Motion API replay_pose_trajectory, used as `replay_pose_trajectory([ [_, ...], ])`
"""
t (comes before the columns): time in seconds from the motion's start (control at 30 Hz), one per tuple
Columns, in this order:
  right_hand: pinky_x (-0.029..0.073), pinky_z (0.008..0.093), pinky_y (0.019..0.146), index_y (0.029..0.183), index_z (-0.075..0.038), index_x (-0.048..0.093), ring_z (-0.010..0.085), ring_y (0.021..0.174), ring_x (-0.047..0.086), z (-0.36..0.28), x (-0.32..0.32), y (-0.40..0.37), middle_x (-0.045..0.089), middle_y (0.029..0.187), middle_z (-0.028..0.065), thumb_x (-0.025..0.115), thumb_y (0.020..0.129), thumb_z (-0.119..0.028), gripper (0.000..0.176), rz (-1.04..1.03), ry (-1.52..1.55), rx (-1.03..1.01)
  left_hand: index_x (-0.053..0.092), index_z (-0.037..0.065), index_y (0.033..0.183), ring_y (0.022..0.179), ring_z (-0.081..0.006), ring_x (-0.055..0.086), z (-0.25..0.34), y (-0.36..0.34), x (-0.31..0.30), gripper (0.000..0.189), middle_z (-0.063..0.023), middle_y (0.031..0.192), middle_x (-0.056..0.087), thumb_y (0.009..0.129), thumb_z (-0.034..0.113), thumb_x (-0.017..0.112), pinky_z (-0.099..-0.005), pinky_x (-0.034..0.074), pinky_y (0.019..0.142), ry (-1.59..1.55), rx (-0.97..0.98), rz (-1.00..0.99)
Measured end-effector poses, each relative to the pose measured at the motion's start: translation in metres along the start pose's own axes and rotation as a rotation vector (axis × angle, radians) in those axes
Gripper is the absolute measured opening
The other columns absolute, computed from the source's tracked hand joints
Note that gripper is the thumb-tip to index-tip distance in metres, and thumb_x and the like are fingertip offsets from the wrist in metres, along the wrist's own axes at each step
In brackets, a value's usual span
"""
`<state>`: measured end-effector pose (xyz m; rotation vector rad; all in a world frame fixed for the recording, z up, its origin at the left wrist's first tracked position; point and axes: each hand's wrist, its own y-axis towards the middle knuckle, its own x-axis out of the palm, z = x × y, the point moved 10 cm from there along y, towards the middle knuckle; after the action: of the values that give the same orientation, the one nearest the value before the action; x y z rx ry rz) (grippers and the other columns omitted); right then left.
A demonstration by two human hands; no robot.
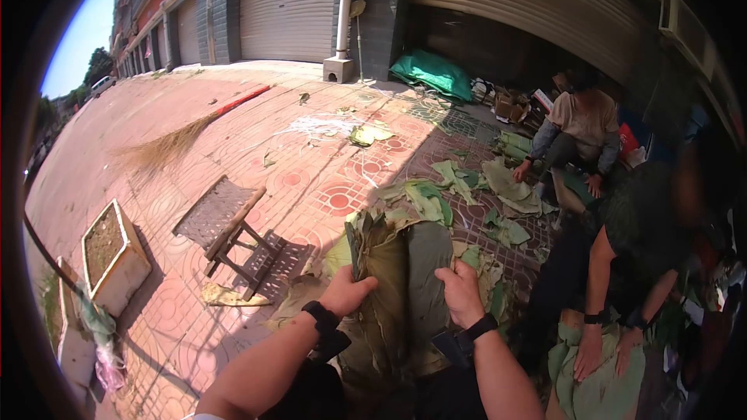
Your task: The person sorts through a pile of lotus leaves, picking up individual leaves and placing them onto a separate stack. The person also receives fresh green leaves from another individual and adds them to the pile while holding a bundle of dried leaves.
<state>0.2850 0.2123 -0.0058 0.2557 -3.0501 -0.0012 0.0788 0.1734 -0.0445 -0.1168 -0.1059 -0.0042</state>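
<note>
Between my two hands is a thick stack of large folded leaves [397, 295], brownish green on the left and grey-green on the right. My left hand [348, 289] grips its left edge, thumb on top and fingers hidden beneath. On the right edge my right hand [463, 292] holds the stack the same way, thumb resting on the leaf. Both wrists wear dark bands. Loose green leaves [428, 201] lie just beyond the stack, and more leaves [510, 187] are spread over the paving to the right.
A small stool [226, 214] and a planter box [113, 257] stand at left, with a broom [183, 132] farther off. One person [583, 120] sits at upper right. Close on my right, another person's hands [603, 354] press on leaves. A green sack [432, 74] lies by the shutter.
</note>
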Motion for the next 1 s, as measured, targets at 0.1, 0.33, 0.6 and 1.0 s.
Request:
replay_pose_trajectory([
  [0.1, 0.045, 0.0283, 0.08, 0.105, 0.003, 0.06, 0.012, 0.086, 0.057, -0.02, -0.043, -0.007, 0.063, 0.1, 0.0049, 0.05, 0.08, -0.001, 0.027, 0.153, 0.167, -0.111, 0.058, -0.007, 0.108, 0.085, -0.0165, 0.063, 0.004, -0.003, -0.011, 0.028, -0.0101, 0.099, 0.066, 0.083, 0.007, 0.057, -0.0301, 0.051, 0.077, -0.035, 0.008, 0.036],
  [0.33, 0.044, 0.0291, 0.085, 0.111, 0.001, 0.059, 0.0133, 0.096, 0.057, -0.031, -0.1, -0.026, 0.063, 0.108, 0.0061, 0.062, 0.09, -0.02, 0.03, 0.165, 0.118, -0.059, 0.06, -0.006, 0.106, 0.082, -0.0165, 0.063, 0.011, -0.008, -0.024, 0.027, -0.0091, 0.095, 0.066, 0.081, 0.005, 0.057, -0.0296, 0.052, 0.075, -0.079, 0.01, 0.088],
  [0.6, 0.048, 0.0322, 0.085, 0.113, 0.004, 0.056, 0.0201, 0.096, 0.06, -0.019, -0.207, -0.047, 0.063, 0.108, 0.0106, 0.056, 0.088, -0.01, 0.028, 0.542, -0.064, -0.074, 0.056, -0.005, 0.111, 0.081, -0.0175, 0.063, 0.017, -0.009, -0.028, 0.032, -0.0107, 0.097, 0.065, 0.08, 0.005, 0.058, -0.0308, 0.052, 0.074, -0.117, 0.023, 0.164],
  [1.0, 0.044, 0.0294, 0.078, 0.104, 0.002, 0.06, 0.0167, 0.083, 0.057, -0.042, -0.195, -0.055, 0.062, 0.095, 0.0049, 0.057, 0.08, -0.008, 0.025, 0.363, 0.171, -0.091, 0.059, -0.005, 0.108, 0.084, -0.0171, 0.063, 0.018, -0.017, -0.03, 0.028, -0.0089, 0.095, 0.066, 0.081, 0.005, 0.056, -0.0301, 0.051, 0.075, -0.056, -0.037, 0.149],
])
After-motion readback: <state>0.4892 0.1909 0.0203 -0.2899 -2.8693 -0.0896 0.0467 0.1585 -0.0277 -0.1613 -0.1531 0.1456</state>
